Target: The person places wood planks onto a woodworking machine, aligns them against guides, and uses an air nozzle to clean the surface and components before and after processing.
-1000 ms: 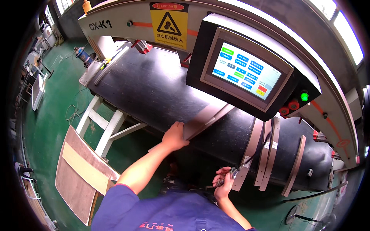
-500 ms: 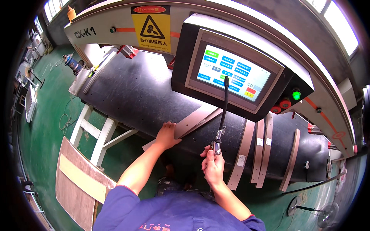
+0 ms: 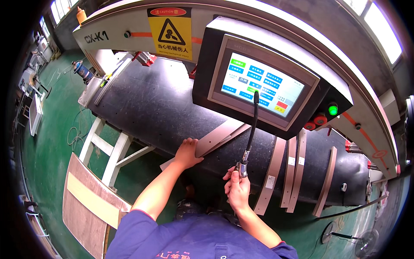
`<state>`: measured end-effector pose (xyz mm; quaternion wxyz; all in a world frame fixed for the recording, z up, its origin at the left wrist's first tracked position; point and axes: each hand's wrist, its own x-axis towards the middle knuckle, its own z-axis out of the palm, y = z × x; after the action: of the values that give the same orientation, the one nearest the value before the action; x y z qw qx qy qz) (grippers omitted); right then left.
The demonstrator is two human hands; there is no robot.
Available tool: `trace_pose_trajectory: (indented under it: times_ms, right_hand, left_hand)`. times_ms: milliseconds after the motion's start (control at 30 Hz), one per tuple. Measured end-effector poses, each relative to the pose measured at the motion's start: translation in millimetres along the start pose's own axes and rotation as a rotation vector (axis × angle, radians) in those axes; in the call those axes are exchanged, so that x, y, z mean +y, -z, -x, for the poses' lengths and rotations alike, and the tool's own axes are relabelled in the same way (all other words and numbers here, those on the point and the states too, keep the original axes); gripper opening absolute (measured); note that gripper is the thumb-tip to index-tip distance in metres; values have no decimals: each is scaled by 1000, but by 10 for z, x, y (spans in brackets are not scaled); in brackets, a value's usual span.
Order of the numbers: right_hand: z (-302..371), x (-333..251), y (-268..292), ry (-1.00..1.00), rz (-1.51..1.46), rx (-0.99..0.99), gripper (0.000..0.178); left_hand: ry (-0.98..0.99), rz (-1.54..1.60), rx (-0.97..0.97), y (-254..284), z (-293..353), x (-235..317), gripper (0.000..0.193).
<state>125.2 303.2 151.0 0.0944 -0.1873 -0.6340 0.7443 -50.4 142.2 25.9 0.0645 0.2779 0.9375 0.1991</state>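
My left hand (image 3: 188,154) grips a flat brown board (image 3: 217,136) at the near edge of the black machine table (image 3: 142,103), fingers over its top. A second brown strip (image 3: 235,134) lies partly under that board, and both slant away to the right. In my right hand (image 3: 237,186) is an air blow gun (image 3: 244,164) with a metal body, held upright in closed fingers. Its long black nozzle points away from me, its tip in front of the lit touchscreen (image 3: 263,84).
Several brown strips (image 3: 270,181) lie across the table on the right, some with white labels, their ends jutting over the near edge. A machine beam with a yellow warning sign (image 3: 169,32) spans above. White legs (image 3: 114,159) and a wooden panel (image 3: 86,194) stand at left.
The view has shifted very slightly. Both hands keep their grips, and the blow gun and boards look nearly the same.
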Motion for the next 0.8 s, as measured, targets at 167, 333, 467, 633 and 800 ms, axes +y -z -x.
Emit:
trace_pose_trajectory:
  times_ms: [167, 333, 467, 633, 800]
  right_hand:
    - [39, 8, 0, 40, -70, 11, 35]
    - [43, -31, -15, 3, -109, 18, 33]
    - [24, 11, -6, 11, -37, 0, 37]
    - [17, -7, -11, -23, -37, 3, 39]
    - [49, -6, -1, 64, -84, -31, 40]
  left_hand:
    - [-11, 8, 12, -11, -26, 3, 77]
    - [-2, 15, 3, 7, -14, 13, 77]
    - [7, 18, 5, 8, -12, 20, 77]
    - [9, 20, 5, 12, -4, 6, 77]
    - [0, 15, -2, 32, -23, 29, 77]
